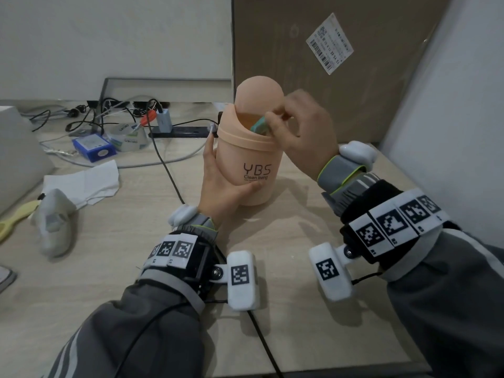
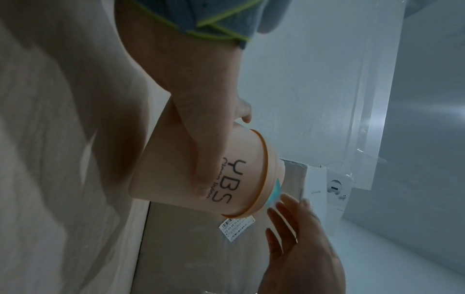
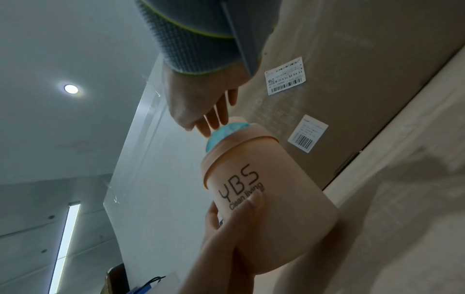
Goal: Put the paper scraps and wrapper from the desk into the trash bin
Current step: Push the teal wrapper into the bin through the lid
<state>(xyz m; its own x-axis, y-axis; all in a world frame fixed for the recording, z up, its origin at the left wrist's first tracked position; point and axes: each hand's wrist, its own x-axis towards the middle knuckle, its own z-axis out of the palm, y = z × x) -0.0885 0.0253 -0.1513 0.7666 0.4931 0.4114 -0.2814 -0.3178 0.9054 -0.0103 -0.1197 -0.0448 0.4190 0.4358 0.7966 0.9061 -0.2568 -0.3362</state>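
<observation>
Centre frame: left hand [image 1: 218, 184] wraps the peach plastic swing-lid trash bin [image 1: 252, 148] on the counter [image 1: 272, 255]; right hand [image 1: 302, 129] pinches a teal wrapper [image 1: 259, 126], light and crushable, best held edgewise, into its opening.

Trash bin [image 1: 252, 162]: "YBS", "Clean living". Box label [image 3: 285, 77]: "15-YS EE".

Bin [image 1: 252, 162] matt smooth plastic; desk [image 1: 136, 268] wood-grain laminate; box [image 1: 341, 64] cardboard, paper label [image 1: 329, 43].

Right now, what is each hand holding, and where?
Left hand grips the trash bin by its lower side; right hand pinches the teal wrapper by its upper end.
</observation>
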